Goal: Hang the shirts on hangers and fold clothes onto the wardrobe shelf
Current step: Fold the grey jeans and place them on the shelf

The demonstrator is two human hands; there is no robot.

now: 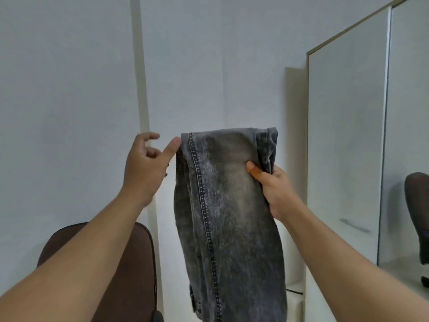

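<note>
A pair of grey, faded jeans point(222, 205) hangs folded in front of me, its folded top edge at mid-height and the rest drooping down out of the frame. My right hand point(276, 191) grips the right side of the fold, thumb with an orange plaster pressed on the front. My left hand point(146, 163) is beside the left edge with fingers spread; only its thumb tip touches the seam. The wardrobe point(348, 135) stands at the right with its doors closed. No hangers or shirts are in view.
A brown chair back point(130, 263) sits low at the left, under my left forearm. A mirrored door point(411, 135) at the far right reflects a dark chair. A white wall fills the background, with a pale post point(141, 77) running up it.
</note>
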